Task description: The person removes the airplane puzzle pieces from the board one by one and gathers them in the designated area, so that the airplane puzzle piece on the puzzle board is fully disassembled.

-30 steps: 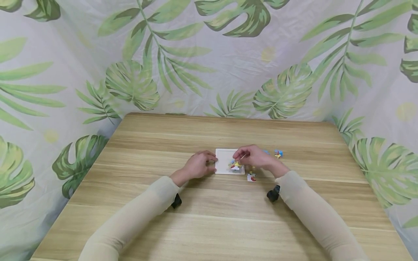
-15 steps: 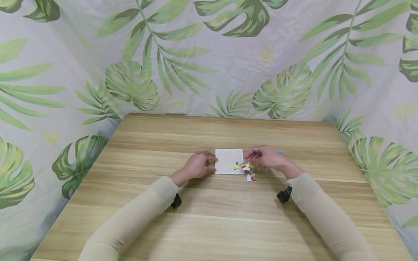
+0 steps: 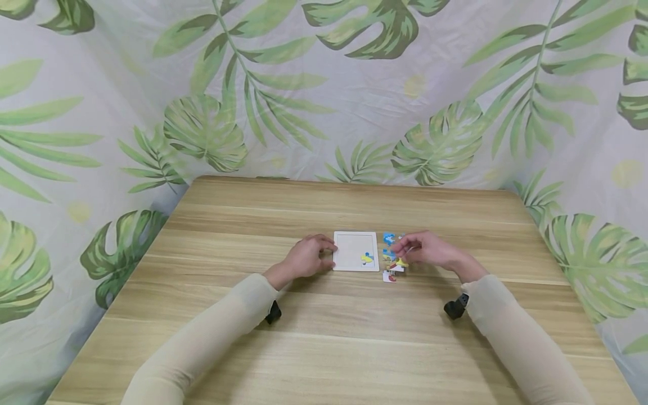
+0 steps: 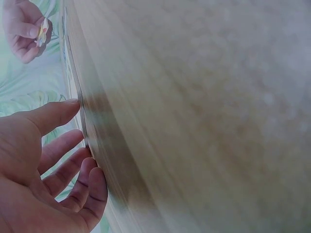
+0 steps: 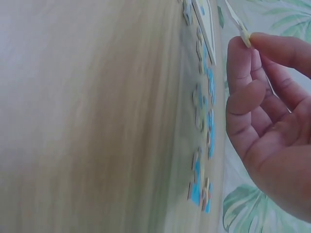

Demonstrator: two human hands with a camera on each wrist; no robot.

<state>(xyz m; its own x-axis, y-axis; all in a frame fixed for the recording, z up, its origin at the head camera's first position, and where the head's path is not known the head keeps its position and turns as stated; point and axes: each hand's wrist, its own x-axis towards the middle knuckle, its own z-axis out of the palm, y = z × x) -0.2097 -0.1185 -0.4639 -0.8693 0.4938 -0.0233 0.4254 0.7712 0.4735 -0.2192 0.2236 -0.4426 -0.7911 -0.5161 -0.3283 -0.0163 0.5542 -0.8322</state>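
A white puzzle tray [image 3: 350, 247] lies flat on the table, with one yellow, blue and white puzzle piece [image 3: 367, 259] in its lower right corner. My left hand [image 3: 306, 256] rests at the tray's left edge, thumb and fingertips touching the rim with relaxed fingers [image 4: 77, 182]. To the right of the tray, my right hand [image 3: 430, 249] pinches another puzzle piece [image 3: 400, 265], yellow, white and red, between thumb and forefinger. In the right wrist view this held piece [image 5: 238, 20] is tilted and raised above the table, seen nearly edge-on.
Several loose puzzle pieces lie right of the tray, among them a blue one [image 3: 388, 238] and a white and red one [image 3: 389, 277]; the right hand partly hides the group. The wooden table [image 3: 324, 326] reaches back to a leaf-print cloth [image 3: 283, 112].
My right hand has moved right, from over the tray to above the loose pieces, still pinching its piece. The piece in the tray's corner has come into full view. The left hand stays put.
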